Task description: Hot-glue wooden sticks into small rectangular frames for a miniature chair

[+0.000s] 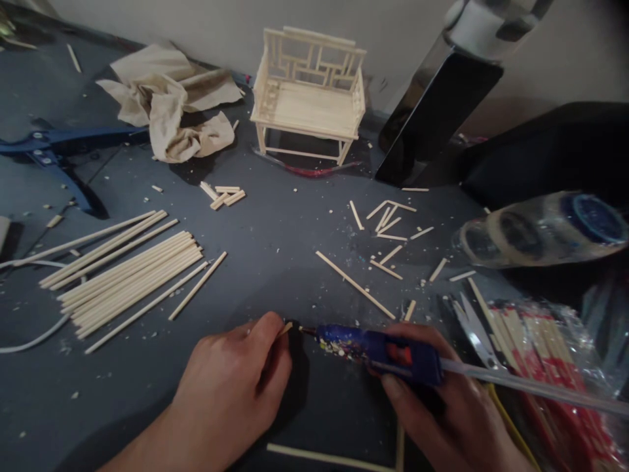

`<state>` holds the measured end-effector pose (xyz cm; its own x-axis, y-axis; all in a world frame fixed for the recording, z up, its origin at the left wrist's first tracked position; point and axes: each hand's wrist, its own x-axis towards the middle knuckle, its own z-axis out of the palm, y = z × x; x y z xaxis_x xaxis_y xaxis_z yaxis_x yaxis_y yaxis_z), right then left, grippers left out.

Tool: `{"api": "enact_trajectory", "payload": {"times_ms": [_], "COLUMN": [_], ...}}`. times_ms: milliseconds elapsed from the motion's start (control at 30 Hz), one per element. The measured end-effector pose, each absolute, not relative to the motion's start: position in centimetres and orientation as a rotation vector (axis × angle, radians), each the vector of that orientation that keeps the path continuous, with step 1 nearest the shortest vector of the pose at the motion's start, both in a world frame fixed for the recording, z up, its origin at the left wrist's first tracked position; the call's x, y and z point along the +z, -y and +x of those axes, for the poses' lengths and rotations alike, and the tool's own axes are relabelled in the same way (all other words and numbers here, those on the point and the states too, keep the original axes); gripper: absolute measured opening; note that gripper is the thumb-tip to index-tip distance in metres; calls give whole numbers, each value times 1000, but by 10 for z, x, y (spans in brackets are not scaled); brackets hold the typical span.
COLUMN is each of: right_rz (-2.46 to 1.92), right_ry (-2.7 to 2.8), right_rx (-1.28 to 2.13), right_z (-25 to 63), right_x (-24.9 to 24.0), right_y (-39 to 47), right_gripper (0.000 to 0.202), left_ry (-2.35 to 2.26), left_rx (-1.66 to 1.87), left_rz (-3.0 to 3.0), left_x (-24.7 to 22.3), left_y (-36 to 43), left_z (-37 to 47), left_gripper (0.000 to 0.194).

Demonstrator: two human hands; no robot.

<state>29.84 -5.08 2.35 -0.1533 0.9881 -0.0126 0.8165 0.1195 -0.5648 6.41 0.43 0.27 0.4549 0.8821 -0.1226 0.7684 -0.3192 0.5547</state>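
Glue gun [366, 347]: there it was at five o'clock, blue and glue-speckled, its nozzle pointing left, right up by the left hand's fingertips!
Left hand [230, 387]: in at seven o'clock, back of the hand showing, fingers pinching a short stick [285, 329]; whether the nozzle touched it, I couldn't tell.
Right hand [457, 413]: also at five o'clock, it had the gun wrapped in curled fingers, a firm grip.
Glue stick [531, 387]: out it jutted from the gun's rear, over toward four o'clock.
Miniature bench [314, 108]: it stood upright at twelve o'clock, near the wall.
Stick bundle [132, 285]: side by side they lay, near nine o'clock.
Clear bottle [525, 229]: blue-capped, it sat at three o'clock.
Scissors [476, 334]: those were at four o'clock, just beside the red-wrapped sticks [550, 354].
Crumpled paper [171, 105]: ten o'clock, heaped loosely.
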Motion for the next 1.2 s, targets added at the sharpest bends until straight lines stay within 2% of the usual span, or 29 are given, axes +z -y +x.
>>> {"api": "enact_trajectory", "payload": {"times_ms": [1200], "right_rz": [-1758], "right_ry": [2069], "right_rx": [641], "right_z": [298], "right_x": [25], "right_y": [53], "right_gripper": [31], "left_ry": [-1363], "left_rx": [303], "left_rz": [2195], "left_x": [2], "left_y": [-2], "left_z": [63], "left_gripper": [14]}}
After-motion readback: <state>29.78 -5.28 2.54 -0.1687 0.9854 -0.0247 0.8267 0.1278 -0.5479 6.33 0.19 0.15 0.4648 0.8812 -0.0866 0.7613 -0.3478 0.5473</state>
